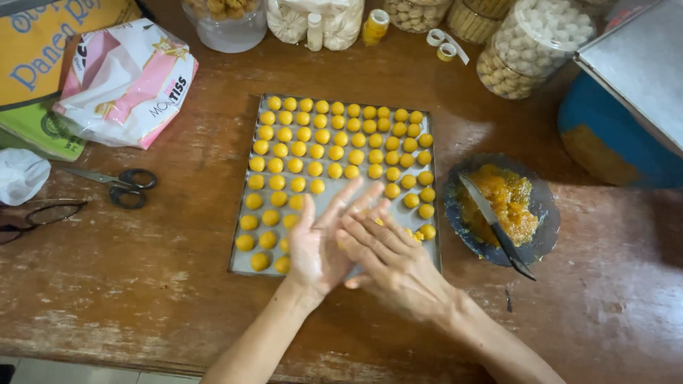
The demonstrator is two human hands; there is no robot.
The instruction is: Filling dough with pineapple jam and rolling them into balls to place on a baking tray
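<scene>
Palms pressing together over a tray of yellow balls

Left hand (318, 245) is lying fingers spread, right hand (388, 256) resting flat across it at 3 o'clock; anything between them is hidden; metal tray (340, 201) is lying underneath, jam dish (542, 213) at 3 o'clock.

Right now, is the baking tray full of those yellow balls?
Not full. Balls fill most of the tray; bare metal shows above the hands.

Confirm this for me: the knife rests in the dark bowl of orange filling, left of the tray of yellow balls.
Not quite. The head view shows the knife in the dark bowl of orange filling lying right of the tray of yellow balls, not left.
</scene>
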